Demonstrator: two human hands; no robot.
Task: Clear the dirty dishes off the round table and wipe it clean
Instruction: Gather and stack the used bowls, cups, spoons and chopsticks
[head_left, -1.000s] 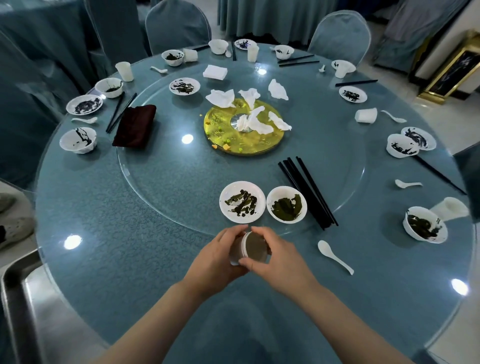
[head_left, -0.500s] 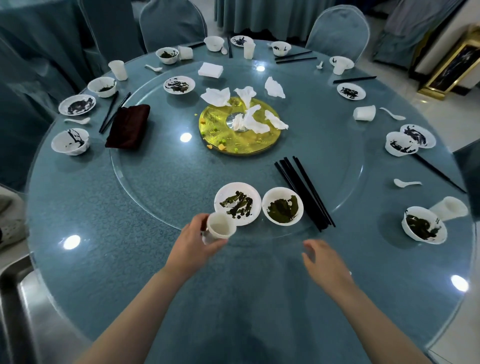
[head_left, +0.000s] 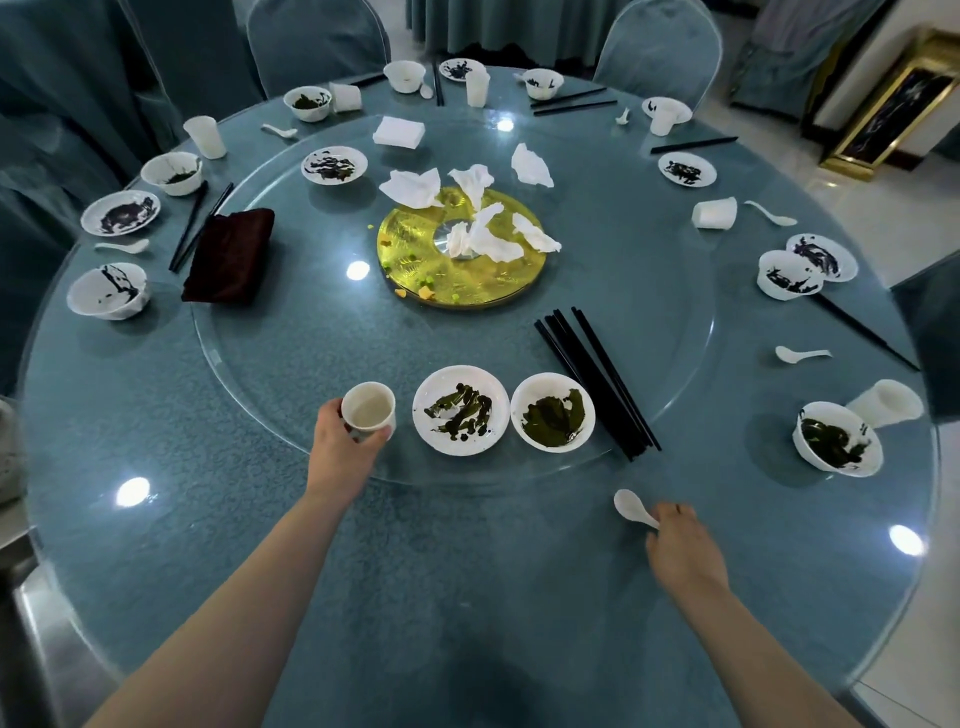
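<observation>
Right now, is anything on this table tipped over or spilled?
Yes. Three white cups lie on their sides: one on the right by a dirty bowl, one further back on the right, one at the far side. Food scraps are scattered on the gold disc, with crumpled napkins strewn over it.

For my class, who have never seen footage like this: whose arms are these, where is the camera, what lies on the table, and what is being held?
There is no machine here. The camera sits on a person's head and looks forward and down, so the two bare arms at the bottom are that person's own.

The left hand grips a small white cup at the edge of the glass turntable. The right hand touches the handle of a white spoon lying on the round table; whether it grips it I cannot tell.

Nearby stand a smeared plate, a dirty bowl and black chopsticks. Further off lie crumpled napkins on a gold disc, and a dark red cloth.
</observation>
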